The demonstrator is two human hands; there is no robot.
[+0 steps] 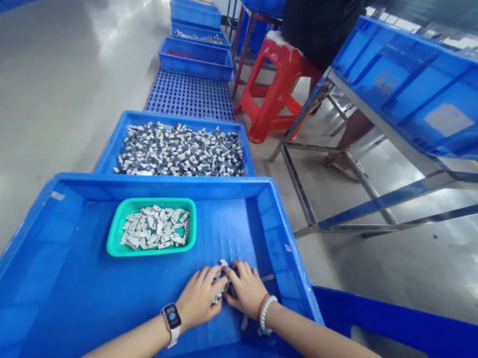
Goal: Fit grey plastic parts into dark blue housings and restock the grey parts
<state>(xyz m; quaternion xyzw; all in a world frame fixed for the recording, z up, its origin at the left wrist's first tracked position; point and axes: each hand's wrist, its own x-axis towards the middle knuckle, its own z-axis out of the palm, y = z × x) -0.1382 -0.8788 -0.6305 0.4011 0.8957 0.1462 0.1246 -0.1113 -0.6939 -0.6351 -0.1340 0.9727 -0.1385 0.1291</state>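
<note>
My left hand [199,298], with a watch on its wrist, curls around one side of a small cluster of white-grey plastic parts [224,263] in a large blue bin [118,302]. Against the other side, my right hand [249,291] closes its fingers, the two hands almost meeting. Most of the cluster is hidden under the fingers. A few loose pieces lie by my right wrist, which wears a beaded bracelet. Further back in the same bin stands a green basket [155,251] holding many similar white parts.
Behind the bin, a blue crate [247,142] is full of white and dark parts. More crates [197,69] stand beyond a perforated blue pallet [189,94]. To the right are a red stool [273,88] with a person on it and a metal stand [347,223] bearing another blue bin.
</note>
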